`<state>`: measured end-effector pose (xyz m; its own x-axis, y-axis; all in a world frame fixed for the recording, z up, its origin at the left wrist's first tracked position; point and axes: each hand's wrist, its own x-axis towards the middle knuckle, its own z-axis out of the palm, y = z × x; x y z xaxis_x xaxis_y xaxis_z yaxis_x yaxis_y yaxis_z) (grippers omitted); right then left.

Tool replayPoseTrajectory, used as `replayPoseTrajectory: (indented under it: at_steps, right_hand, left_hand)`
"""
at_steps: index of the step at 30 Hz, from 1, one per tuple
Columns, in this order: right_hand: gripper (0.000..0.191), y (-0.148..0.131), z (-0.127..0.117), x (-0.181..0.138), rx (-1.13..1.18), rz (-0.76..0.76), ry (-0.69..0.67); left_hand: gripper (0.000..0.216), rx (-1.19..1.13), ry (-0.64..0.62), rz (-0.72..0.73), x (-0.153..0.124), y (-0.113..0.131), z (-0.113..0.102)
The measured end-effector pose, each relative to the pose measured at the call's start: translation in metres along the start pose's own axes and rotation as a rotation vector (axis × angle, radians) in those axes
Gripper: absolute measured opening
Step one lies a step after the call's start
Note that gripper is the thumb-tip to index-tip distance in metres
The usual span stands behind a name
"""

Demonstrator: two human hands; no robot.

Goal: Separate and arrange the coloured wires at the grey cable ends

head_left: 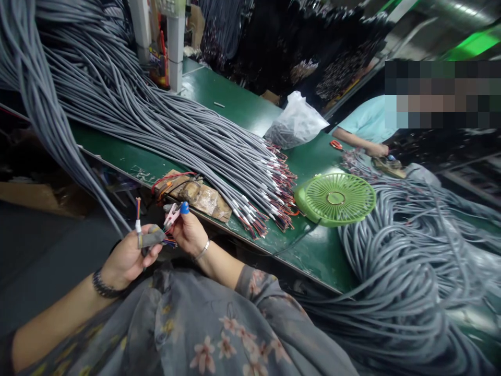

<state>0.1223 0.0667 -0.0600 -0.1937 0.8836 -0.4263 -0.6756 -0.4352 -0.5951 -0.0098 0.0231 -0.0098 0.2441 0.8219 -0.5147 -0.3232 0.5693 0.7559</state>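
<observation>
My left hand (131, 256) is closed around grey cables (111, 209) near the table's front edge, its fingers partly wrapped in grey tape. Above its knuckles stands one cable end with a white sleeve (138, 225) and thin coloured wires (138, 206). Close beside it, my right hand (191, 232) pinches a small pale pink clip-like piece (172, 214); a blue cover is on the thumb. More coloured wires (170, 242) show between the two hands. Whether the pink piece touches those wires, I cannot tell.
Grey cables (156, 120) with stripped ends cover the green table (235, 115). A cardboard piece (211, 201) lies at its edge. Further right are a green fan (336, 198), a plastic bag (295, 122) and coiled cables (399, 250). A co-worker's arm (360, 141) reaches in across the table.
</observation>
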Motion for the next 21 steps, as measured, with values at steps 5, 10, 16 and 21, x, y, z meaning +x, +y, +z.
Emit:
replayPoseTrajectory:
  at_steps: [5,10,16,21]
  right_hand:
    - [0.046,-0.001,0.005,-0.003,-0.002,0.003,0.028]
    - [0.058,-0.01,0.002,-0.012,-0.068,0.098,-0.074]
    - [0.044,-0.012,-0.006,-0.018,-0.098,0.085,-0.115]
    - [0.038,-0.01,-0.007,-0.02,-0.161,0.003,-0.095]
  left_hand:
    - [0.029,0.049,0.005,0.018,0.0,-0.005,-0.003]
    - [0.034,0.085,0.048,0.043,-0.01,-0.007,-0.003]
    - [0.039,0.093,0.099,0.08,-0.024,-0.01,-0.003]
    - [0.037,0.045,0.111,0.114,-0.021,-0.004,0.003]
